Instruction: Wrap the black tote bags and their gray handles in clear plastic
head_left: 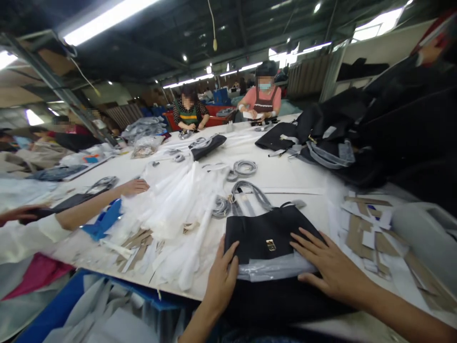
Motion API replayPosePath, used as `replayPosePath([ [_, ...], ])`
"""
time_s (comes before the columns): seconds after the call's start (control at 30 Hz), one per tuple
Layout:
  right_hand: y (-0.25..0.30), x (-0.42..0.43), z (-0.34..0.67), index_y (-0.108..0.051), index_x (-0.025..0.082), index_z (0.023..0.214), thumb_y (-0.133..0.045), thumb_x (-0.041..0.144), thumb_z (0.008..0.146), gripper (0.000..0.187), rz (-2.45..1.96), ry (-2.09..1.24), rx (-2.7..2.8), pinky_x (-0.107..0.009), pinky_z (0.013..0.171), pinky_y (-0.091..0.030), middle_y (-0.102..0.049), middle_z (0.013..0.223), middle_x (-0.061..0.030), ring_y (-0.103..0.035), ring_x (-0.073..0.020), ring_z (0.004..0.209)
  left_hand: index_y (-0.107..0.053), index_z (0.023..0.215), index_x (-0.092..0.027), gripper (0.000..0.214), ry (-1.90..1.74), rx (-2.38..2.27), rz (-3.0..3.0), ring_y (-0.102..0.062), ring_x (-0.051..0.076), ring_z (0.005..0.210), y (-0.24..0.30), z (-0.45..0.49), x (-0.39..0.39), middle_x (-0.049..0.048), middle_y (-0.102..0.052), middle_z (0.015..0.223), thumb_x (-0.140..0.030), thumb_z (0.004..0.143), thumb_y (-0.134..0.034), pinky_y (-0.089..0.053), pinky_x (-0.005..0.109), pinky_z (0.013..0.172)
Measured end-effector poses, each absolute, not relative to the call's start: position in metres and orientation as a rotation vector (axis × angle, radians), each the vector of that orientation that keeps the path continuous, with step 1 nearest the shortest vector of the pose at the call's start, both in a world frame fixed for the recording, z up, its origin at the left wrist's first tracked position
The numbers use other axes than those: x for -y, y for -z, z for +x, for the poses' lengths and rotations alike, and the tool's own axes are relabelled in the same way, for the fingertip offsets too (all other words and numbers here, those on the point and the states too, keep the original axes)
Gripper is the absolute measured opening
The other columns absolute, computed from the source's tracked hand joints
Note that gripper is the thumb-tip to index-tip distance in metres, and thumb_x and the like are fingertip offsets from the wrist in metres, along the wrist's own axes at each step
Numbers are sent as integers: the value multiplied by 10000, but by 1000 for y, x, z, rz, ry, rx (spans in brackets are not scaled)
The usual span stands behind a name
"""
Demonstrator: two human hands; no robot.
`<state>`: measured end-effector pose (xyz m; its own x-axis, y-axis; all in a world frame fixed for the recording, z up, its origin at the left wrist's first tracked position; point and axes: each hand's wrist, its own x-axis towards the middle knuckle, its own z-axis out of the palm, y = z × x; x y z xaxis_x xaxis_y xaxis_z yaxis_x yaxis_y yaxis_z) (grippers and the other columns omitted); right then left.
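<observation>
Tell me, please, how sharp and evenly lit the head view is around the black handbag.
Head view: the black handbag and the left hand and right hand on it are fairly sharp; the frame edges stretch and blur from wide-angle distortion; the ceiling strip light is blown out; shadows on the white table are soft.

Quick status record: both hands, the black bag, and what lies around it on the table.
left hand: open, flat on lower left corner of the black bag
right hand: open, flat on its lower right edge and the clear plastic beneath
bag: flat, gold clasp up, grey straps on far side
left of bag: white plastic sleeves
right of bag: cardboard pieces
far left: co-worker's hand on the table
</observation>
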<state>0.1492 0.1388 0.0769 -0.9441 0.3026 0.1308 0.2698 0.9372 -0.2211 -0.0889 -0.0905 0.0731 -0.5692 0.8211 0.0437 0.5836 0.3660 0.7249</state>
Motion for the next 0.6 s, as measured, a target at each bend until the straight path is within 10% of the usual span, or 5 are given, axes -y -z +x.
replayPosePath([
  [0.3, -99, -142, 199, -730, 359, 1131, -579, 544, 894, 337, -611, -374, 2845, -643, 1063, -397, -734, 1135, -28, -658, -343, 1105, -255, 1551, -238, 644, -795, -2095, 1458, -324, 232, 1454, -92, -84, 82, 87, -318, 1590, -396, 960, -459, -299, 411, 1193],
  [0.6, -129, -239, 65, -677, 180, 1197, -504, 344, 919, 366, -696, -620, 2717, -406, 1048, -432, -672, 1251, -112, -599, -278, 1181, -650, 1233, -192, 334, -774, -2135, 1738, -613, 214, 1173, -144, -162, -96, 70, -681, 1250, -313, 977, -472, -458, 336, 1046],
])
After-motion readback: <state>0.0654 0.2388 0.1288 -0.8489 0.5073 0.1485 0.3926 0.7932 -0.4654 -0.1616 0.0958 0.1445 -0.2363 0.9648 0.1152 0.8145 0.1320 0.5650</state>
